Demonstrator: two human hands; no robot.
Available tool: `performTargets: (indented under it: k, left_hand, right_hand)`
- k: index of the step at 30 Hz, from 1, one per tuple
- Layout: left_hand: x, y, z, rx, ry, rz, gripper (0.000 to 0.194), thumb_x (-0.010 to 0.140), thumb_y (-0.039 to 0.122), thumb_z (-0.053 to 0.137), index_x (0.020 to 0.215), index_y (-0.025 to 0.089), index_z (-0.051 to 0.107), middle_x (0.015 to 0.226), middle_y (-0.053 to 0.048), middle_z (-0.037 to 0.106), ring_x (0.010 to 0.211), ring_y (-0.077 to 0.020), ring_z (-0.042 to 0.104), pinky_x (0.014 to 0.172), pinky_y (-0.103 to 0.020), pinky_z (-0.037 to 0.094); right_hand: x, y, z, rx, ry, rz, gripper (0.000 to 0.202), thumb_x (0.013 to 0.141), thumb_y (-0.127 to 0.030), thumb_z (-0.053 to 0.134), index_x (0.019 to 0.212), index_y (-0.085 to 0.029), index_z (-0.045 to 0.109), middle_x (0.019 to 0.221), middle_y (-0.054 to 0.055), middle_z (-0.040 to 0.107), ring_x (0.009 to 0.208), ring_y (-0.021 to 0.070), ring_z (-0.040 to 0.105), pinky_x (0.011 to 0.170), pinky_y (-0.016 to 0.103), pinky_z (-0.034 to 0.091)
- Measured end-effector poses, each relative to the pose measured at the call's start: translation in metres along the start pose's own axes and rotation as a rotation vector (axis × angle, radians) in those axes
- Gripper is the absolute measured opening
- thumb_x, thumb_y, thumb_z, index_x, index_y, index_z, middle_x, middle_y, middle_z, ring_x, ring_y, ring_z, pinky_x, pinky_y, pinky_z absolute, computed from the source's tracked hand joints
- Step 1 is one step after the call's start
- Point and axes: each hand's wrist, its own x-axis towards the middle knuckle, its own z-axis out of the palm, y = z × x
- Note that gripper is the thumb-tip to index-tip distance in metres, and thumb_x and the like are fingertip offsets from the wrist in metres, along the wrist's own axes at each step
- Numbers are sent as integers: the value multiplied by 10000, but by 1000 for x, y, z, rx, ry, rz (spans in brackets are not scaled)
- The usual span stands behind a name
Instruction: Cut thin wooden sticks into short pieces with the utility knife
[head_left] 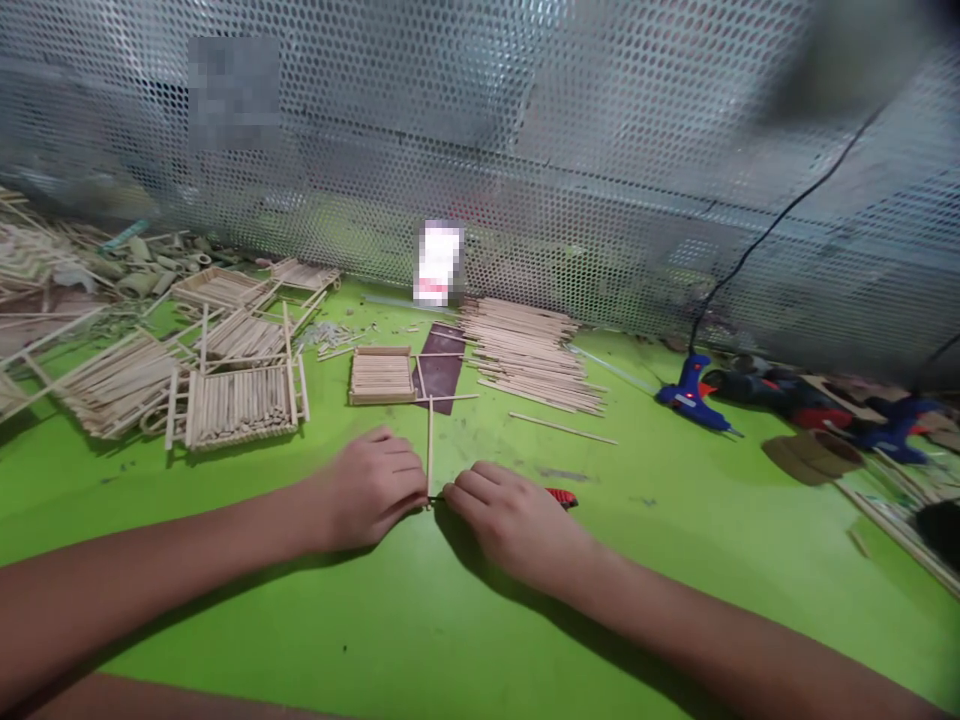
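My left hand (379, 490) is closed, its fingertips pinching the near end of a thin wooden stick (430, 440) that points away from me. My right hand (514, 520) is wrapped round a red-handled craft knife (562, 497); the ridged handle end sticks out behind the fingers. The thin dark blade meets the stick close to my left fingertips. Most of the knife is hidden under the hand. Just beyond stands a small tray-like frame of sticks (382, 375), with a dark brown sheet (441, 370) beside it.
A pile of thin sticks (532, 355) lies behind my right hand, with one loose stick (562, 428) before it. Finished-looking stick frames (240, 405) crowd the left. A blue glue gun (694, 395) and a brown tape roll (814, 457) are at right. Perforated metal mesh (360, 180) rises behind.
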Motion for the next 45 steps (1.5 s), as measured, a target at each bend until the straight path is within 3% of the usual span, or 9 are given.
performTargets:
  k: [9,14,17,22,27,35,45]
  left_hand:
    - [-7,-5,-13,-28,-82,-15,247,1053,214,532,853,157,664,786,-10,666,728,-164,550,770,-335,361]
    - [-7,-5,-15,2,-60,16,222,1050,241,529,904,168,679,820,-12,695,739,-168,579,783,-355,397]
    - [-6,-3,-15,-3,-47,14,192,1018,322,596,1100,175,690,986,-33,748,868,-198,646,862,-389,446]
    - [-1,2,-12,6,-103,-16,435,988,455,639,1304,156,654,1238,-87,749,1089,-265,698,988,-474,511]
    - [1,-1,-1,-20,-199,-97,559,1003,495,613,1433,137,613,1459,-127,636,1352,-335,611,1140,-570,483]
    - [-4,-3,5,-180,-219,-230,560,1014,500,610,1470,176,597,1487,-114,592,1410,-295,567,1216,-523,459]
    - [-11,-6,5,-147,-217,-214,539,1022,472,601,1480,187,589,1505,-112,575,1413,-287,564,1228,-511,446]
  right_hand:
    - [8,-7,6,26,31,-23,69,998,-105,574,1014,-134,634,916,53,644,791,184,520,743,317,449]
    - [7,-7,4,1,31,-21,69,990,-93,579,1002,-130,636,916,55,642,800,188,516,746,318,443]
    - [3,-3,0,-26,51,-41,74,979,-93,593,1029,-118,642,924,59,651,820,196,525,753,323,439]
    - [-5,6,-2,-41,38,-91,94,997,-139,591,1067,-136,654,912,47,671,843,203,552,807,344,433]
    - [-3,9,-2,-12,-4,-91,90,997,-152,605,1068,-150,660,928,45,688,874,208,570,832,346,433]
    - [-1,6,-3,-26,-11,-76,97,992,-132,599,1059,-156,665,906,42,677,871,207,564,815,334,431]
    - [2,2,-3,-29,-30,-89,68,996,-137,598,1047,-153,640,913,45,661,856,209,541,780,335,425]
